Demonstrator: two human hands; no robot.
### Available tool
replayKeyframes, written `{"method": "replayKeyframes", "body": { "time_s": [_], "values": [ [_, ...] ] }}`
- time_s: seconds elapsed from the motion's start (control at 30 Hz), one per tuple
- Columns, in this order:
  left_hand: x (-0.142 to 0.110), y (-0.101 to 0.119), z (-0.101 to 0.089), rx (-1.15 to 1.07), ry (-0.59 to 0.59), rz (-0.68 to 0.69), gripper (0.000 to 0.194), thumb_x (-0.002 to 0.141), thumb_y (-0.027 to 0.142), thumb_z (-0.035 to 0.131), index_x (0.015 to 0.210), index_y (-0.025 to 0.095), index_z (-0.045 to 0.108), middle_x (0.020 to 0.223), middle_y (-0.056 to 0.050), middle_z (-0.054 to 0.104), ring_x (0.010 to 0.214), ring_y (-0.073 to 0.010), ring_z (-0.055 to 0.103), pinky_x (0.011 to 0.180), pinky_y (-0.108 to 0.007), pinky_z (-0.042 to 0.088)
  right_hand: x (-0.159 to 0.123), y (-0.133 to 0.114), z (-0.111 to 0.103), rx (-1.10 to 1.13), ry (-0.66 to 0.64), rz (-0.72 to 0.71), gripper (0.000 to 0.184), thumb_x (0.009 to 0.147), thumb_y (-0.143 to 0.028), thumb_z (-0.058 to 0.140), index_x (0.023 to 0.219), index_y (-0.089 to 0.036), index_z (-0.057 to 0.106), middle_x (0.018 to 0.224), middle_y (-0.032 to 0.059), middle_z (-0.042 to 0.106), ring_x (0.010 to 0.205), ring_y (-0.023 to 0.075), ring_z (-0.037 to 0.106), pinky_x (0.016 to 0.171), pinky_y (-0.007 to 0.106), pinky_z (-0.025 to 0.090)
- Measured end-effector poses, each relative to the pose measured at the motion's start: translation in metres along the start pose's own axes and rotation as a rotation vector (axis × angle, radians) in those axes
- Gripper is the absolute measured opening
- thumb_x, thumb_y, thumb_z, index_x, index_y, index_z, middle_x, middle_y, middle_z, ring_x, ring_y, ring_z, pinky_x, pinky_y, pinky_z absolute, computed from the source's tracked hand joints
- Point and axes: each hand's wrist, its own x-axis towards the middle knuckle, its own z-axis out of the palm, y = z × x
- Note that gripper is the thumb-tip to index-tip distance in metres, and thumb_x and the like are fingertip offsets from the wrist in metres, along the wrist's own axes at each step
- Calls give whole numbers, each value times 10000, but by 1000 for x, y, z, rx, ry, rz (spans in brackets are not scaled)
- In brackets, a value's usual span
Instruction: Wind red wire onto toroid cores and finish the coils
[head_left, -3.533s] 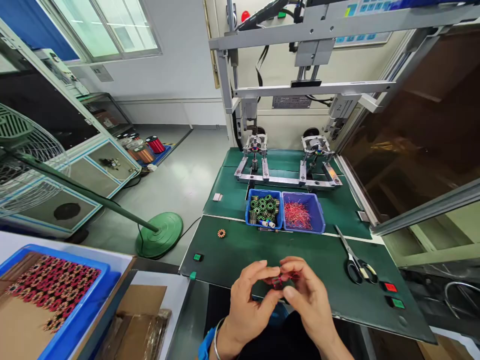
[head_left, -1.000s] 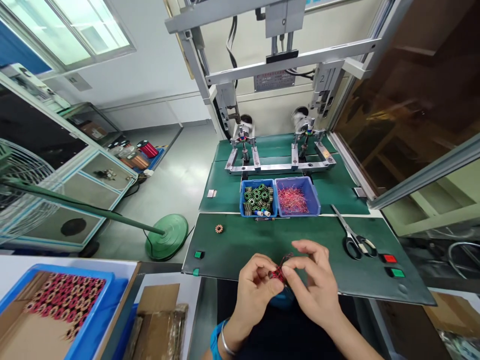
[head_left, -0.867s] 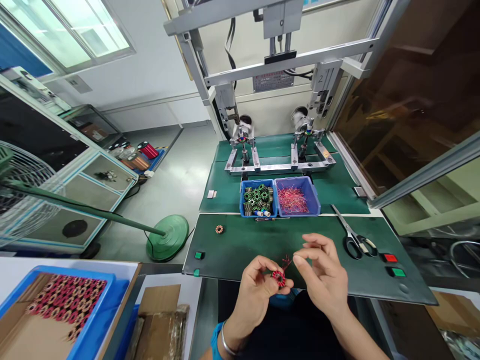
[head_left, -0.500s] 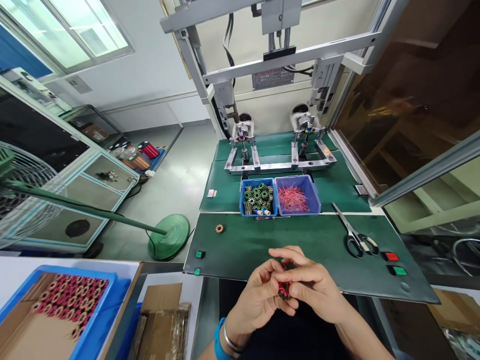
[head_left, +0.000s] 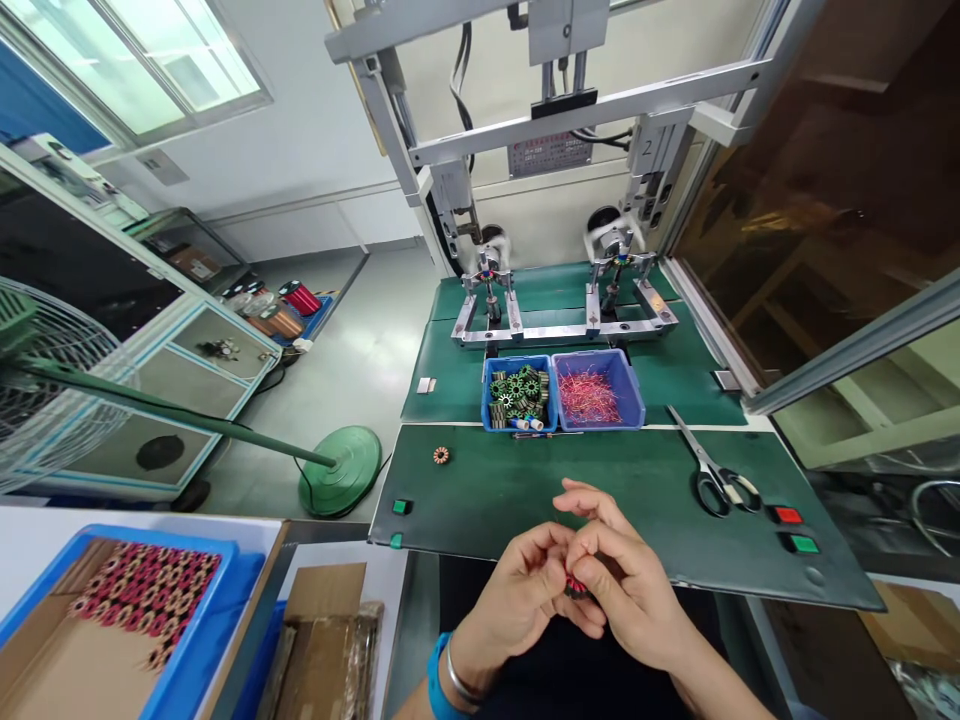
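Red-wound core (head_left: 575, 587) held in both hands over the middle of the workbench's near edge.
The left hand (head_left: 521, 597) pinches the core between thumb and fingers, which largely cover it. The right hand (head_left: 634, 600) has thumb and forefinger pressed together against the core's upper side; whether they grip a wire cannot be told. On the workbench (head_left: 480, 500), one copper-coloured core (head_left: 437, 456) lies near the left edge. Scissors (head_left: 705, 461) lie toward the right edge, tips pointing to the far edge. A red button (head_left: 787, 514) and a green button (head_left: 805, 544) sit by the near right corner.
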Motion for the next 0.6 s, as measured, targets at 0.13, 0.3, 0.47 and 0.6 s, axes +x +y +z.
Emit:
{"method": "replayKeyframes", "body": {
  "time_s": [0.13,0.3,0.47,0.6],
  "values": [
    [-3,12,5,296,50,-30,421,777,479,784,1056,167,731,753,-18,710,578,-111,714,580,-189,588,-2,-1,-1,-13,93,45,201,964,-353,588,811,-260,680,1230,73,616,1253,254,537,1002,421,457],
    [-6,22,13,563,77,-5,366,817,493,740,791,129,731,682,-35,671,629,-137,692,616,-218,553,-4,-3,-4,-42,90,103,224,945,-364,606,765,-264,695,1259,76,627,1318,292,467,1029,491,422],
    [-6,17,10,538,100,-37,408,773,543,757,749,136,734,639,-36,656,584,-157,672,608,-261,542,-5,-5,-7,-60,60,138,254,934,-378,612,731,-251,698,1266,93,629,1343,322,423,1023,524,425],
    [-7,12,9,464,135,-48,486,768,623,715,775,138,747,671,-53,671,565,-166,663,587,-277,539,-2,-7,-7,-67,33,154,285,933,-401,607,710,-248,697,1260,100,635,1352,338,410,1030,555,418]
  ]
}}
